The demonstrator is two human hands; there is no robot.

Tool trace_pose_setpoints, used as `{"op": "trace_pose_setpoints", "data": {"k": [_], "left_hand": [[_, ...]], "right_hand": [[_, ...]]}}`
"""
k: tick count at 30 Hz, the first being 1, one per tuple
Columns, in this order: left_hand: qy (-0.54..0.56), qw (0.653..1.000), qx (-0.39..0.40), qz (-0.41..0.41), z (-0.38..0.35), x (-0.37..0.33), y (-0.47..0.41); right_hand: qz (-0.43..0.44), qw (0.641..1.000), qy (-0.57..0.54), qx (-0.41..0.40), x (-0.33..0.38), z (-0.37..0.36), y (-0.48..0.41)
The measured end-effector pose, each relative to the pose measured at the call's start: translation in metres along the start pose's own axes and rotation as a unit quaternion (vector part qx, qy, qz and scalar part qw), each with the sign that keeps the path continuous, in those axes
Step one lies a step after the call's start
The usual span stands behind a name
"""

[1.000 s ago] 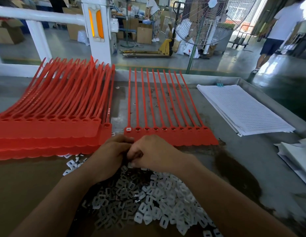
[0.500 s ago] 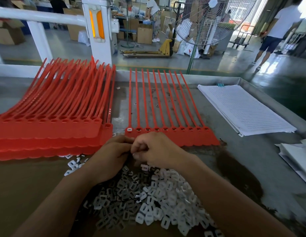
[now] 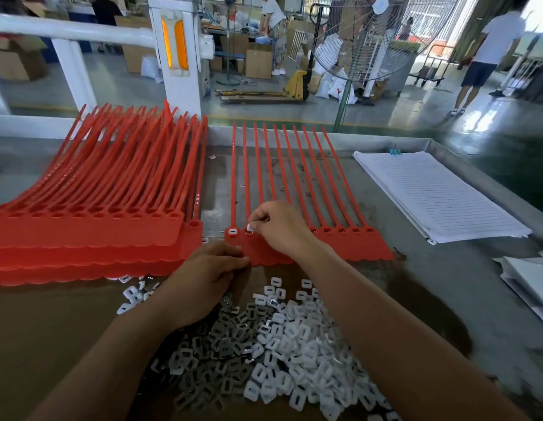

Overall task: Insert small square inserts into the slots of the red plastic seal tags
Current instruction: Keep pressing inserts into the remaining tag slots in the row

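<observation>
One slot in the red plastic seal tags (image 3: 355,250) holds a small white square insert (image 3: 232,230). The right hand (image 3: 282,229) has its grip pinching a second white insert (image 3: 250,227). For the left hand (image 3: 209,278) I cannot tell the grip.

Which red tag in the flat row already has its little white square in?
The leftmost tag of the flat row: a white insert sits in its slot. The right hand pinches a second insert at the next slot; the right-end slots show none.

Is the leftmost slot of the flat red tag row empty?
No, a white insert sits in it.
</observation>
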State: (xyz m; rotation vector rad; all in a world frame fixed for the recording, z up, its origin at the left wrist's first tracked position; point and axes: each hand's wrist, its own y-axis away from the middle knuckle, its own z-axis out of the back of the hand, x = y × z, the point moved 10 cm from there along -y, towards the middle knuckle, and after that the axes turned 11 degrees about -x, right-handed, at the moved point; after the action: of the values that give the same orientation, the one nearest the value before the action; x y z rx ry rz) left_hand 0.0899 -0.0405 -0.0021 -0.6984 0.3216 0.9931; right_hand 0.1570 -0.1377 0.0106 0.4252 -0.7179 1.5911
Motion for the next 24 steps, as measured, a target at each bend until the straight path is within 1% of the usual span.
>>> {"op": "trace_pose_setpoints", "data": {"k": [6,14,19,22,24], "left_hand": [[0.0,1.0,-0.004,-0.004,0.001,-0.001,-0.001],[-0.002,1.0,-0.006,-0.013,-0.001,0.0,-0.001],[-0.009,1.0,-0.007,-0.017,-0.001,0.001,-0.002],[-0.005,1.0,-0.008,-0.021,-0.002,0.0,-0.003],[-0.005,1.0,-0.008,-0.021,-0.002,0.001,-0.003]], "right_hand": [[-0.003,0.999,0.038,0.014,-0.001,-0.011,-0.006],[0.024,0.993,0.119,-0.001,0.001,-0.015,-0.01],[0.007,0.993,0.115,0.003,-0.001,-0.016,-0.013],[-0.023,0.996,0.088,-0.006,-0.006,-0.013,-0.016],[-0.04,0.996,0.081,0.002,-0.009,-0.014,-0.018]]}}
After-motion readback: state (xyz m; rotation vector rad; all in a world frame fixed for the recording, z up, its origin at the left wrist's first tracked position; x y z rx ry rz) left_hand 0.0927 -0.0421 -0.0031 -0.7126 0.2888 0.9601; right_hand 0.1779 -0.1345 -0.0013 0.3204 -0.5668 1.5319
